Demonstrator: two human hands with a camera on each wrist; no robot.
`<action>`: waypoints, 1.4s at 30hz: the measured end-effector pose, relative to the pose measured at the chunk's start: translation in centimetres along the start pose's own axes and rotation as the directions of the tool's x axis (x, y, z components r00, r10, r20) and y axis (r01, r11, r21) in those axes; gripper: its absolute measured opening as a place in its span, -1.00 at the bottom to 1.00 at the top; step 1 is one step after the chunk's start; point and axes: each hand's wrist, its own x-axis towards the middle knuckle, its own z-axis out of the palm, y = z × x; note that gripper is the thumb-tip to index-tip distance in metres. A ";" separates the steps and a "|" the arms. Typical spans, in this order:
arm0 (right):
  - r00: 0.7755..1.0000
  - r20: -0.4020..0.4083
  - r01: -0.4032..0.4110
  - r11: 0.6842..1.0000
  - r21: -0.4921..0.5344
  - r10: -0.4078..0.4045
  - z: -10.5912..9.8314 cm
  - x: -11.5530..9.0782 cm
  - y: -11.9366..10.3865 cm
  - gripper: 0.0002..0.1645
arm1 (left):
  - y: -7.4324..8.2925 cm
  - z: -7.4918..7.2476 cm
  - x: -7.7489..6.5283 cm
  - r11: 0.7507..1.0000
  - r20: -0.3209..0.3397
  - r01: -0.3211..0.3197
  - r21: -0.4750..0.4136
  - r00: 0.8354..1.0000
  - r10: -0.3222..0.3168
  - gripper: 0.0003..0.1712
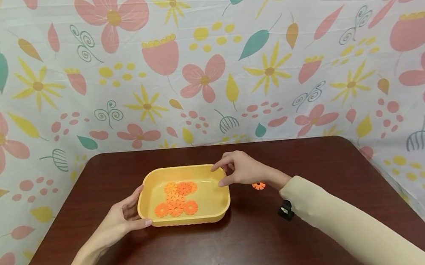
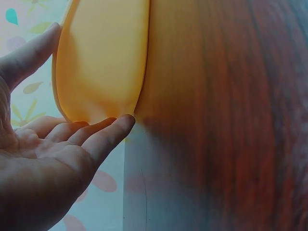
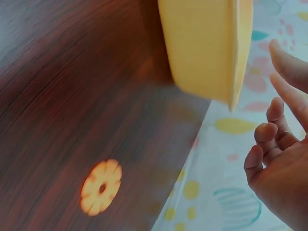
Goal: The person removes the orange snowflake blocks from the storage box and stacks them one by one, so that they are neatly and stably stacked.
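Observation:
A yellow plastic tray (image 1: 208, 197) stands on the table, with several orange notched discs (image 1: 176, 205) lying flat in its left and middle part, some overlapping. My left hand (image 1: 118, 218) holds the tray's left end, thumb on the near corner and fingers at the far side. Over the right rim is my right hand (image 1: 243, 168), thumb and forefinger apart, with nothing seen between them. In the right wrist view its fingers are loosely bent and apart from the tray. A single orange notched disc (image 3: 101, 187) lies on the table right of the tray, just below my right wrist in the head view.
The dark brown wooden table (image 1: 216, 251) has rounded far corners. Behind it hangs a white cloth (image 1: 203, 35) printed with flowers and leaves, reaching round both sides. Black bands with small devices (image 1: 285, 210) are on my wrists.

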 end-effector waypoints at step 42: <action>0.931 0.365 0.062 0.994 -0.095 -0.023 8.0 6.4 -1.4 -0.49 | 0.4 0.0 -0.1 0.999 -0.007 0.042 0.011 0.999 -0.042 0.22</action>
